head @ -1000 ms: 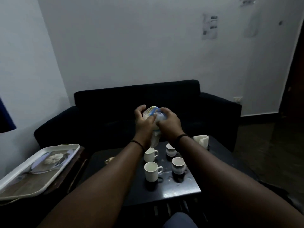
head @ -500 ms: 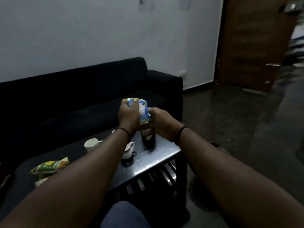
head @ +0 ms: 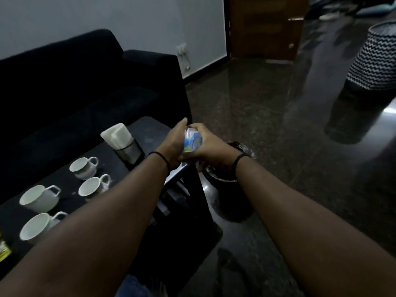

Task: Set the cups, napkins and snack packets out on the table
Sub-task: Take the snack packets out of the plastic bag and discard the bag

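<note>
I have both hands out over the right-hand corner of the table (head: 150,129): my left hand (head: 174,142) and right hand (head: 211,146) are closed together around a small blue-and-white snack packet (head: 192,140), fingers curled tight on it from either side, so it sits pinched between them above the table's edge and not yet set down. Four white cups (head: 83,167) already stand on the dark tabletop in a loose cluster to the left, and the napkins (head: 116,133) are upright in their holder (head: 129,152) near the far edge, so I judge those parts done. A sliver of another yellow packet (head: 4,250) shows at the left border, apparently on the table. What is left, as far as I can see, is this packet; below my hands, beside the table, sits a dark bin (head: 222,174).
</note>
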